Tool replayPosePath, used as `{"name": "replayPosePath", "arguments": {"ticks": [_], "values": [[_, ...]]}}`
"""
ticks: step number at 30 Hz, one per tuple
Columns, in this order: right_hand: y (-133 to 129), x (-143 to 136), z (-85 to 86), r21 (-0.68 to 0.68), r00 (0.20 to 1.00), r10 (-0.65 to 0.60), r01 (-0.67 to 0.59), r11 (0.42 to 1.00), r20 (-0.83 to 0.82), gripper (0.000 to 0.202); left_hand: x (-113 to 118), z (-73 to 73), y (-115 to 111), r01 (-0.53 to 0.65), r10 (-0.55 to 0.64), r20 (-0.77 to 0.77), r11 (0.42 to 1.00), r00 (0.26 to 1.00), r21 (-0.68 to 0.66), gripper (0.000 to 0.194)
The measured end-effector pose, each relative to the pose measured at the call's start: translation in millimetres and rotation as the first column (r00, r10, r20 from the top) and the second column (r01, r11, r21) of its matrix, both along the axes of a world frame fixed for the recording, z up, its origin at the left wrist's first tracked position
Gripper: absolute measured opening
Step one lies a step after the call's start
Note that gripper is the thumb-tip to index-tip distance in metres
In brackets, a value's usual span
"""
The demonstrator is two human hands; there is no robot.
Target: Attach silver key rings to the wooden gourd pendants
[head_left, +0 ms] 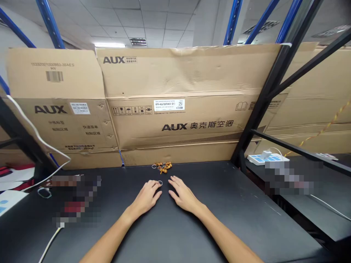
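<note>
My left hand (148,195) rests palm down on the black table (153,233), its fingers slightly apart. A metal ring (160,182) shows at its fingertips; whether anything is attached under the fingers is hidden. Opposite it, my right hand (182,193) lies on the table with fingers spread and nothing visible in it. Beyond both hands, near the cardboard, sits a small cluster of golden-brown trinkets (163,168) with metal rings.
Cardboard panels (175,84) stand along the back edge. At left are a white cable (49,243), a blurred-out object and a watch-like item (44,192). A black metal post (263,95) rises at right, with a power strip (267,158) beyond it.
</note>
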State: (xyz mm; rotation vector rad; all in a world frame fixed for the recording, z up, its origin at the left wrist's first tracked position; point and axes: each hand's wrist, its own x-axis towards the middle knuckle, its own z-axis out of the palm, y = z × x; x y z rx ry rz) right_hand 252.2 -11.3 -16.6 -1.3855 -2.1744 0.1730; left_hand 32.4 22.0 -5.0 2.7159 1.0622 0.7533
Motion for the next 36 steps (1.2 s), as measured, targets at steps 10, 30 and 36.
{"name": "replayPosePath", "arguments": {"ticks": [10,30,36], "values": [[5.0,0.3,-4.4,0.109,0.981,0.115,-0.098,0.989,-0.157,0.048,5.8,5.9,-5.1,0.034,-0.03,0.065,0.998,0.997,-0.06,0.015],[-0.3,-4.6,5.7,0.043,0.987,0.064,-0.058,0.997,-0.148,0.012,6.0,4.5,-7.0,0.06,-0.037,0.137,0.985,0.99,-0.164,0.007],[-0.3,-5.1,5.3,0.044,0.989,0.054,-0.048,0.998,-0.136,0.012,6.0,2.9,-4.8,0.057,-0.038,0.12,0.984,0.992,-0.166,0.017]]}}
